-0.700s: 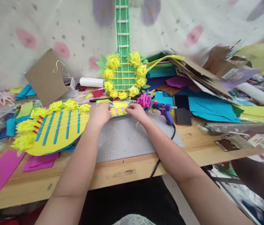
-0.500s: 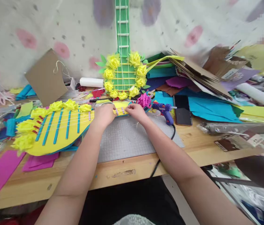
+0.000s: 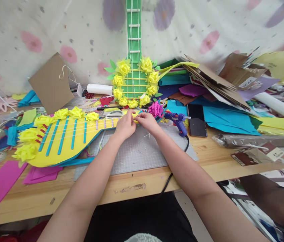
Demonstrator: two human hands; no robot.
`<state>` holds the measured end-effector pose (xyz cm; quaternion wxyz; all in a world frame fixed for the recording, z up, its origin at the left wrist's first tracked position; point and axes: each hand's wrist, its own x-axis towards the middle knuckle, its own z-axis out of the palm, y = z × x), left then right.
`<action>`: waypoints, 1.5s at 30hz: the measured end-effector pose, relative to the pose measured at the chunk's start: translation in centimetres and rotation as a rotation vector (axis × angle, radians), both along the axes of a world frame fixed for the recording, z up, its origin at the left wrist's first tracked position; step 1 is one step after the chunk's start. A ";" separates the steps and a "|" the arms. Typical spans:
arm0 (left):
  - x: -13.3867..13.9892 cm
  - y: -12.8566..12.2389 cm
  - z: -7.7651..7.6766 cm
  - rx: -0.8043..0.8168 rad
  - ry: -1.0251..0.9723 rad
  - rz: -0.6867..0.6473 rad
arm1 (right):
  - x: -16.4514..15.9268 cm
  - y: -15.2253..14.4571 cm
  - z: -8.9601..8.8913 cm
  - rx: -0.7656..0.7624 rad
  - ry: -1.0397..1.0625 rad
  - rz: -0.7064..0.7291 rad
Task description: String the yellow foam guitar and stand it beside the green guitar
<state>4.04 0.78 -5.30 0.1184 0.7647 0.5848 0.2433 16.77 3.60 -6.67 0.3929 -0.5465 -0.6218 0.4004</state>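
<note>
A yellow craft guitar (image 3: pixel 66 141) with a blue edge lies across the left and middle of the table, its neck reaching to the right. Yellow paper flowers, blue strips and thin white strings decorate its face. At the far end of the neck, my left hand (image 3: pixel 126 126) is closed, fingertips pinched on the string and partly hidden. My right hand (image 3: pixel 147 121) pinches right beside it, fingertips almost meeting the left ones, and a loose thread end hangs below. Beneath both hands lies a grey cutting mat (image 3: pixel 137 154). A magenta paper flower (image 3: pixel 155 109) sits just behind the right hand.
A blue glue gun (image 3: pixel 178 121) with a black cord and a phone (image 3: pixel 196 120) lie to the right. A green craft guitar (image 3: pixel 134 80) stands upright behind. Cardboard sheets (image 3: pixel 215 80) and coloured paper pile up at the right; magenta strips (image 3: pixel 2 188) lie front left.
My left hand has slid right along the neck, up against my right hand, uncovering the purple bars and scissors-like handles behind. My right hand has stayed nearly in place.
</note>
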 end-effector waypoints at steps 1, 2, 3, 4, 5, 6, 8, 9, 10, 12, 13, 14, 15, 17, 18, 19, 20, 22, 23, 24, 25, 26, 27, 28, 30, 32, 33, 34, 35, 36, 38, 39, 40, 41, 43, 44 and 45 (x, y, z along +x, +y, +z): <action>0.0 0.0 -0.1 0.011 -0.022 0.017 | 0.1 0.0 0.1 -0.007 0.006 -0.001; 0.1 0.1 -0.2 0.022 -0.041 0.042 | 0.1 -0.1 0.2 -0.017 0.010 -0.001; 0.1 0.0 -0.3 0.032 -0.058 0.070 | 0.2 -0.1 0.4 -0.032 0.013 0.001; 0.1 0.0 -0.3 0.040 -0.071 0.090 | 0.2 -0.2 0.5 -0.046 0.016 0.007; 0.2 0.0 -0.4 0.047 -0.083 0.101 | 0.3 -0.2 0.6 -0.058 0.020 0.015; 0.2 0.0 -0.4 0.050 -0.098 0.102 | 0.4 -0.3 0.6 -0.067 0.023 0.022; 0.2 0.0 -0.4 0.054 -0.139 0.075 | 0.5 -0.3 0.6 -0.076 0.021 0.025; 0.2 0.0 -0.3 0.059 -0.167 0.057 | 0.6 -0.3 0.5 -0.079 0.011 0.022; 0.2 0.0 -0.3 0.064 -0.199 0.045 | 0.7 -0.3 0.4 -0.083 -0.003 0.017; 0.2 0.1 -0.2 0.057 -0.263 0.046 | 0.8 -0.3 0.3 -0.089 -0.050 0.013; 0.2 0.2 -0.1 0.041 -0.296 0.057 | 1.0 -0.4 0.3 -0.080 -0.088 0.012; 0.2 0.4 -0.1 0.019 -0.336 0.072 | 1.1 -0.5 0.5 -0.060 -0.142 0.006; 0.3 0.6 0.0 -0.006 -0.381 0.089 | 1.2 -0.7 0.7 -0.030 -0.211 -0.006; 0.3 1.0 0.1 -0.059 -0.475 0.103 | 1.5 -1.3 1.3 0.046 -0.374 -0.031; 0.3 1.2 0.2 -0.088 -0.511 0.099 | 1.6 -1.6 1.7 0.081 -0.455 -0.036; 0.4 1.4 0.3 -0.115 -0.530 0.092 | 1.6 -1.9 2.0 0.106 -0.529 -0.034; 0.5 1.6 0.5 -0.141 -0.525 0.088 | 1.7 -2.2 2.3 0.122 -0.598 -0.032; 0.9 2.0 1.0 -0.178 -0.442 0.091 | 1.7 -2.5 2.6 0.134 -0.719 -0.030; 1.0 2.1 1.3 -0.190 -0.372 0.096 | 1.6 -2.7 2.6 0.138 -0.775 -0.033; 1.2 2.3 1.5 -0.201 -0.288 0.094 | 1.6 -2.7 2.5 0.143 -0.824 -0.032; 1.4 2.4 1.8 -0.213 -0.200 0.081 | 1.6 -2.8 2.4 0.151 -0.866 -0.027; 1.5 2.5 2.1 -0.224 -0.116 0.055 | 1.6 -2.8 2.3 0.160 -0.902 -0.022; 1.6 2.7 2.3 -0.231 -0.040 0.022 | 1.6 -2.8 2.2 0.166 -0.933 -0.018; 1.7 2.9 2.5 -0.235 0.025 -0.012 | 1.6 -2.8 2.2 0.168 -0.959 -0.015; 1.6 3.2 2.7 -0.230 0.128 -0.047 | 1.7 -2.7 2.1 0.158 -0.993 -0.013; 1.4 3.5 2.8 -0.208 0.214 -0.053 | 1.8 -2.7 2.0 0.150 -1.008 -0.011; 1.3 3.6 2.7 -0.196 0.252 -0.063 | 1.9 -2.6 2.0 0.150 -1.012 -0.010; 1.2 3.6 2.6 -0.187 0.285 -0.081 | 1.9 -2.6 2.0 0.152 -1.016 -0.012; 1.1 3.6 2.5 -0.179 0.310 -0.104 | 1.8 -2.5 2.0 0.154 -1.021 -0.015; 1.0 3.5 2.3 -0.171 0.328 -0.124 | 1.8 -2.5 2.0 0.155 -1.026 -0.016; 0.9 3.5 2.1 -0.159 0.346 -0.130 | 1.7 -2.4 1.9 0.152 -1.035 -0.015; 0.9 3.5 2.0 -0.152 0.352 -0.122 | 1.6 -2.3 1.9 0.152 -1.039 -0.014; 0.9 3.6 1.9 -0.151 0.363 -0.111 | 1.6 -2.3 1.9 0.154 -1.043 -0.015; 0.9 3.7 1.9 -0.158 0.379 -0.101 | 1.5 -2.3 1.8 0.159 -1.048 -0.017; 0.9 4.1 2.0 -0.197 0.421 -0.085 | 1.4 -2.2 1.6 0.176 -1.055 -0.023; 0.9 4.3 2.1 -0.224 0.442 -0.079 | 1.4 -2.2 1.6 0.180 -1.059 -0.024; 0.9 4.5 2.2 -0.252 0.460 -0.074 | 1.4 -2.2 1.5 0.184 -1.064 -0.021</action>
